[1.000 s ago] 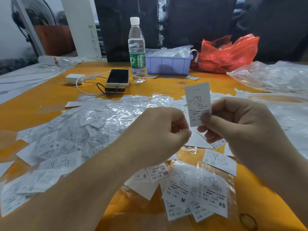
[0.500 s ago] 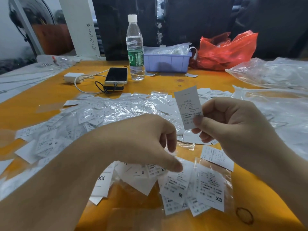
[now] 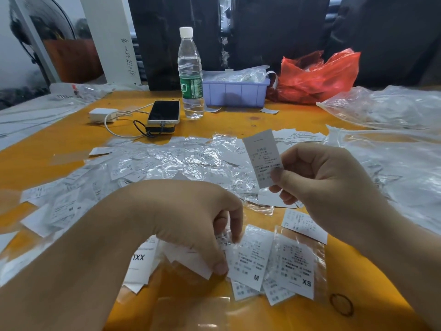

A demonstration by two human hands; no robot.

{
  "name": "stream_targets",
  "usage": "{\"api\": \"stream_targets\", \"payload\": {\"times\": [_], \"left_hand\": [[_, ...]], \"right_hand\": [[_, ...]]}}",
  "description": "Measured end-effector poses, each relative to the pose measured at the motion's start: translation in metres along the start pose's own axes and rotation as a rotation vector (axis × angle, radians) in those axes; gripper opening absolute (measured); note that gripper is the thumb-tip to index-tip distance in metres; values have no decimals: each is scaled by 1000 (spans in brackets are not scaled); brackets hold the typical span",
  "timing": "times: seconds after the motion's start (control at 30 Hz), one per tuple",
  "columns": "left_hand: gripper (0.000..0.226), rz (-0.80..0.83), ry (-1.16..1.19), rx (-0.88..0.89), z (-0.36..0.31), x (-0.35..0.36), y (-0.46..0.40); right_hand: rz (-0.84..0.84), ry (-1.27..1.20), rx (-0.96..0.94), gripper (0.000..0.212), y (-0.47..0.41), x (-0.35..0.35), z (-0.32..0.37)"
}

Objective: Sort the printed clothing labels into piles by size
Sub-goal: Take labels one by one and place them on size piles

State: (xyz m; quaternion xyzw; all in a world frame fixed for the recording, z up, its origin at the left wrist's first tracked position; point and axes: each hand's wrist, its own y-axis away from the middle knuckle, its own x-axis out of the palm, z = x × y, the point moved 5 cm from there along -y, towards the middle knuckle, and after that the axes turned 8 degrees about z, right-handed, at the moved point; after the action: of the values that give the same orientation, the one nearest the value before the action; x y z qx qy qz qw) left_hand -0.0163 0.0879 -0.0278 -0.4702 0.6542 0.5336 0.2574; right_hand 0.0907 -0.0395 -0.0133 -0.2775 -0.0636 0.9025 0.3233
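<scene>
My right hand [image 3: 319,182] pinches one white printed label [image 3: 262,156] upright above the orange table, thumb on its lower edge. My left hand [image 3: 191,218] is lowered onto the near pile, fingers and thumb pinching white labels [image 3: 191,261] there. Beside them lie a label marked M [image 3: 250,261], a bagged label marked XS [image 3: 296,266], one marked XXL [image 3: 140,261] and one marked XL [image 3: 303,225]. A large heap of labels in clear sleeves [image 3: 152,168] spreads across the middle and left of the table.
A water bottle [image 3: 191,75], a phone [image 3: 164,112] on a power bank with a white charger [image 3: 102,115], a purple bin [image 3: 236,91] and a red plastic bag [image 3: 317,77] stand at the back. Clear plastic bags [image 3: 386,111] fill the right side. A rubber band [image 3: 341,304] lies near the front edge.
My left hand has dropped from beside the held label down and toward me onto the near pile. My right hand keeps the label raised, tilted a little more.
</scene>
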Motion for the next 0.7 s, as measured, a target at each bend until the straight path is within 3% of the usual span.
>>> {"api": "stream_targets", "payload": {"times": [0.17, 0.3, 0.53, 0.7], "left_hand": [[32, -30, 39, 62, 6, 0, -7], [23, 62, 154, 14, 11, 1, -7], [12, 64, 171, 29, 8, 0, -7], [32, 122, 154, 43, 7, 0, -6]], "right_hand": [[-3, 24, -7, 13, -1, -1, -2], [12, 14, -4, 12, -1, 1, -4], [105, 48, -27, 11, 4, 14, 2], [129, 98, -31, 11, 6, 18, -1]]}}
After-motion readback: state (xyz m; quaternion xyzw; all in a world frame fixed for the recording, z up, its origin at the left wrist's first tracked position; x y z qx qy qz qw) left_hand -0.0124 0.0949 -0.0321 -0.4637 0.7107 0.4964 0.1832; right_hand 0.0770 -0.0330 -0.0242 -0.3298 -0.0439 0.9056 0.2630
